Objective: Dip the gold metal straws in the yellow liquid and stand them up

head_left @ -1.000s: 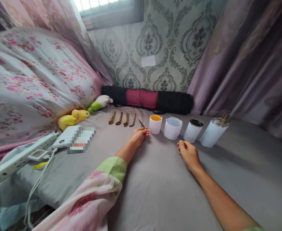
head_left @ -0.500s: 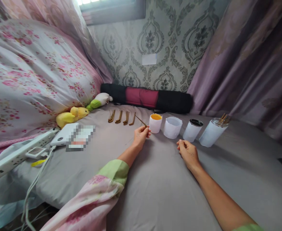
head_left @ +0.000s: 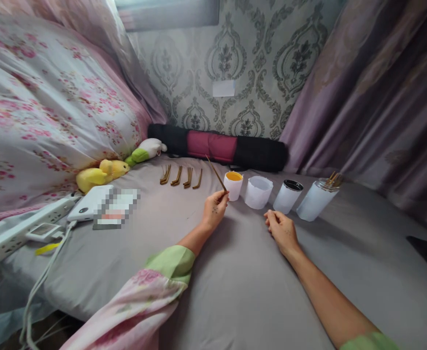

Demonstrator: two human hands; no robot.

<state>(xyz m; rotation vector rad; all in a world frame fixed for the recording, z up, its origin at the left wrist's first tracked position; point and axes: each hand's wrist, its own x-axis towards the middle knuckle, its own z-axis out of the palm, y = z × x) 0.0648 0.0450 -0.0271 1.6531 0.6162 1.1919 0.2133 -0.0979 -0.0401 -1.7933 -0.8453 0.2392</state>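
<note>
Left grip (head_left: pixel 215 210) around thin stick (head_left: pixel 216 175)

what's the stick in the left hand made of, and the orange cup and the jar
The stick, in the left hand: thin, straight, matt brown, likely bamboo or wood. The cup: matt white wall, paper or plastic, hard to tell; orange inside. The jar: clear shiny rim, likely glass, with a white wrap.

Nearer than the white cup of orange liquid (head_left: pixel 233 184), the grey bed sheet (head_left: pixel 235 282) lies bare. Three more white containers (head_left: pixel 287 196) crowd the cup's right; just left, a thin brown stick (head_left: pixel 215 174) slants up from the left hand's (head_left: pixel 215 210) grip, with four bent brown sticks (head_left: pixel 180 176) farther left.
</note>
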